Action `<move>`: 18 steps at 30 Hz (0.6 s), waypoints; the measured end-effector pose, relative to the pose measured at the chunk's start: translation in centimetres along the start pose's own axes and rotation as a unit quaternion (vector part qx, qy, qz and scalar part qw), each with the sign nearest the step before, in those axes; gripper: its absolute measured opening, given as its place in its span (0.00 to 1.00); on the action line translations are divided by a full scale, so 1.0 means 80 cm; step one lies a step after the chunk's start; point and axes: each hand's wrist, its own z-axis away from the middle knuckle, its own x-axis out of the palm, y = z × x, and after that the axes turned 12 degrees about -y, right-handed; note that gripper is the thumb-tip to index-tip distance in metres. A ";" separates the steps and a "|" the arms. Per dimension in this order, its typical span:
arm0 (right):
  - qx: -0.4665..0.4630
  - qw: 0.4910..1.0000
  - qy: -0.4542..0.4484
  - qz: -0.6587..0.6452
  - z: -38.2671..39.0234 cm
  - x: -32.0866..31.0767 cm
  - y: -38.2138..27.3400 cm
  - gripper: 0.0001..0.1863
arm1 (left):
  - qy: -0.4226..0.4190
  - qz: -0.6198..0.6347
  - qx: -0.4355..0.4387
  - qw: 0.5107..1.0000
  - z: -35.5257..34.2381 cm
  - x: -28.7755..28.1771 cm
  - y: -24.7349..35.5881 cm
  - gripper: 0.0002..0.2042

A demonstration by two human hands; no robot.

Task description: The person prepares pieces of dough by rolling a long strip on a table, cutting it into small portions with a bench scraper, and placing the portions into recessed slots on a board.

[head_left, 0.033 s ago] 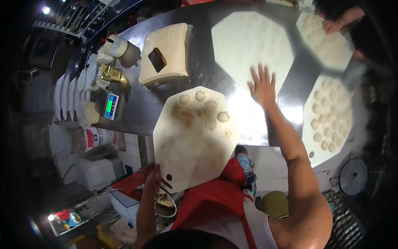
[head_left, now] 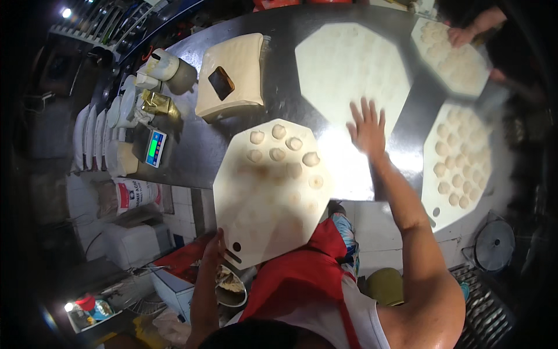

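Note:
My left hand (head_left: 217, 245) holds the lower left edge of a pale octagonal board (head_left: 273, 215), beside its round hole and slot. This board rests partly on the table and reaches over its near edge toward my red apron. Several round dough pieces (head_left: 278, 132) sit on its far half; a shadow dims part of it. My right hand (head_left: 367, 129) is open, fingers spread, palm down over the near edge of a second pale board (head_left: 351, 64). That board carries no dough pieces. Whether the palm presses on it is hard to see in the glare.
A covered pale block (head_left: 232, 64) bears a dark rectangular object (head_left: 221, 83). Left of it stand a lit scale (head_left: 154, 148) and tubs (head_left: 163, 65). At right are two boards of dough balls (head_left: 456, 157); a co-worker's hand (head_left: 461, 36) touches the far one.
My right hand and the bare board have come slightly nearer together. Two dough pieces at the left of my near board show more plainly. My left hand keeps its hold.

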 end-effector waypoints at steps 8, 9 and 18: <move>-0.020 0.980 -0.077 -0.181 0.268 -0.015 -0.093 0.31 | -0.147 -0.003 0.081 0.986 -0.013 0.057 -0.009 0.25; -0.019 0.982 -0.074 -0.175 0.277 -0.020 -0.098 0.31 | -0.121 -0.007 0.073 0.990 -0.019 0.055 -0.018 0.23; 0.252 0.943 0.149 -0.161 0.303 -0.005 -0.011 0.34 | -0.094 -0.175 0.134 0.971 -0.050 0.112 -0.037 0.23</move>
